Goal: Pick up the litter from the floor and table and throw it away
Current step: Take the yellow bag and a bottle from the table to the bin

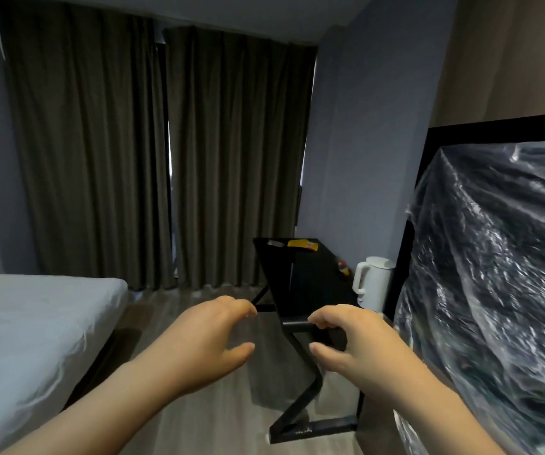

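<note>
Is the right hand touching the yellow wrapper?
Apart. Head view: the right hand is at the table's near end; the wrapper lies at the far end.

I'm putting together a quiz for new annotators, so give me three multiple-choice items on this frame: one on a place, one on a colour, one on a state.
1. Where does the yellow wrapper lie?
A) on the far end of the black table
B) on the bed
C) on the floor

2. What colour is the kettle?
A) red
B) white
C) black

3. What do the left hand and the right hand hold?
A) a wrapper each
B) the kettle, between them
C) nothing

Answers:
1 A, since the wrapper rests on the tabletop at the end farthest from the camera.
2 B, since its body, lid and handle are all white.
3 C, since both hands are out in front with loosely curled fingers and nothing in either grip.
</note>
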The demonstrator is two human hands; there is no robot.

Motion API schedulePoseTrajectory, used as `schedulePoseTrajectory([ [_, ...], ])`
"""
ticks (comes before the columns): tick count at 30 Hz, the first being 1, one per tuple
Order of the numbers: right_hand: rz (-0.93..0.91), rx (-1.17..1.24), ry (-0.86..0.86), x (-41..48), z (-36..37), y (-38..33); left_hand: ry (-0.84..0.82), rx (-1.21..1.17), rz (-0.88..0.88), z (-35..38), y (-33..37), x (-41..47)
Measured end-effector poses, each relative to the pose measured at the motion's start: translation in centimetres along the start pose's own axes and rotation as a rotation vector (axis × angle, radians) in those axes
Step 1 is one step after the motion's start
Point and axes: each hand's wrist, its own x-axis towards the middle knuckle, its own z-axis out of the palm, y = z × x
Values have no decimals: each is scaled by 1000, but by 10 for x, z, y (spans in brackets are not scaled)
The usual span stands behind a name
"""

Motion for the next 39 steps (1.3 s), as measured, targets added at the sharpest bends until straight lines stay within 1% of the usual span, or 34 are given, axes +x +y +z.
schedulePoseTrajectory([
  [4,40,9,-9,69,32,1,-1,-54,-1,15,-70,46],
  [8,73,4,-39,127,57,13,-55,-84,7,37,-122,89],
  [11,87,10,-32,173,76,28,-62,-92,16,53,-156,126],
  [16,99,21,-24,256,106,64,-57,-48,30,79,-205,200],
  [20,115,68,10,326,118,96,-56,-13,30,92,-242,269],
  [24,125,87,5,391,131,127,-75,0,25,110,-275,333],
  [29,164,108,-59,452,154,158,-120,-34,42,143,-314,391],
  [35,223,96,-63,528,192,194,-152,-83,83,187,-371,470],
  [39,288,104,-81,591,217,212,-175,-115,111,213,-421,527],
])
